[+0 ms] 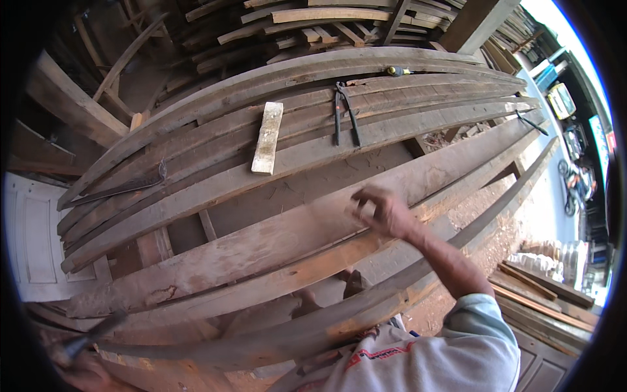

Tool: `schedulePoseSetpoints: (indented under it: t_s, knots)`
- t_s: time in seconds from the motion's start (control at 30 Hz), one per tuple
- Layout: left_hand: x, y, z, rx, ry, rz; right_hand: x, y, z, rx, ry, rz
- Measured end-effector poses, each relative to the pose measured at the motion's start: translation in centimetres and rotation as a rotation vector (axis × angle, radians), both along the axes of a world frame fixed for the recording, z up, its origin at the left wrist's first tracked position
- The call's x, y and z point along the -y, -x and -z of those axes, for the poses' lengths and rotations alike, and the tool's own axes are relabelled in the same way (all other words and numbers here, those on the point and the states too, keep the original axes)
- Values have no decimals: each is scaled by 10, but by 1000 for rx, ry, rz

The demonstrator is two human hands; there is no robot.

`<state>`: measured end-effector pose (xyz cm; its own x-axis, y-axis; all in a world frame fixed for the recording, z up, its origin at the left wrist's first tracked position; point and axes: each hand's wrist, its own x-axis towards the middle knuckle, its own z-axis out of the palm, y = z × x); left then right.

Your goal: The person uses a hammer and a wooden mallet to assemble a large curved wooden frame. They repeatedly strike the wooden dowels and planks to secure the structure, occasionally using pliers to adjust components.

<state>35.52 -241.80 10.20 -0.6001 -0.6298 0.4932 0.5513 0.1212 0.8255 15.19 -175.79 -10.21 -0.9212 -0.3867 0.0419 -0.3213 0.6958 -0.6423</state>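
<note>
My right hand [385,212] hovers over a broad reddish-brown plank [241,245], its fingers curled and the thumb apart from them; nothing shows between them. At the lower left my left hand [88,377] grips a dark, narrow-headed tool [88,340], smeared by motion; its exact kind is unclear. Beyond the plank, several long timbers lie side by side. Across them rest a pale, white-stained wood block [266,140] and pincers [344,114] with long black handles.
A yellow and black tool [396,70] lies on the far timbers. A dark flat tool with a curved grip [134,186] lies at left, another dark-handled tool [532,123] at right. Stacked lumber [326,16] stands behind; a white panelled door [39,235] leans at left. Parked motorbikes [575,173] show at right.
</note>
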Motion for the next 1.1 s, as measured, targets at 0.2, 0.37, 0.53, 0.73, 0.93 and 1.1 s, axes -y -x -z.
schedulePoseSetpoints:
  t_s: [0.2, 0.37, 0.53, 0.73, 0.93, 1.1]
  knots:
    - [-191, -48, 88, 303, -267, -85, -117, 155, 19, -168, 35, 330]
    - [-344, -48, 87, 750, -132, 68, -202, 267, 69, -232, -155, 395]
    - [-407, -50, 82, 925, -47, 15, -226, 343, 88, -655, -229, 404]
    - [-437, -70, 81, 1124, 29, -13, -239, 395, 95, -403, -327, 285]
    - [-465, -83, 101, 1242, -13, -91, -260, 377, 63, -693, -482, 104]
    - [-491, -133, 127, 1129, -77, -91, -218, 228, -20, -621, -421, -144]
